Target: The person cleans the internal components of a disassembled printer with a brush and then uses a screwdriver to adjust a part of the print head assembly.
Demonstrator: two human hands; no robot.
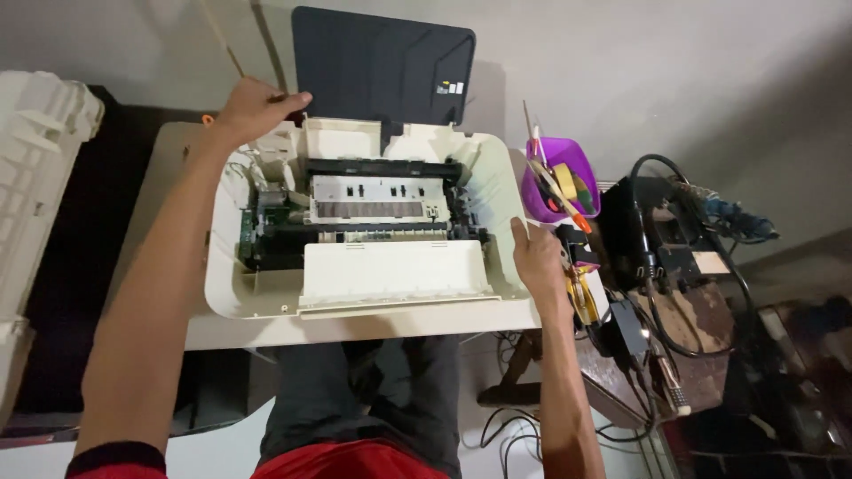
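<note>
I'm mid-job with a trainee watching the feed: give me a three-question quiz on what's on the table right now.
1. True or false: the left hand grips the back left corner of the opened printer.
2. Where does the right hand rest? A) in the purple bin B) on the printer's right edge C) on the black cables
3. Fill in: the purple bin of tools stands to the printer's ____ side.

Key: 1 true. 2 B: the fingers lie flat against the right rim, grasping nothing. 3 right, beside the dark paper tray standing up at the printer's back.
</note>
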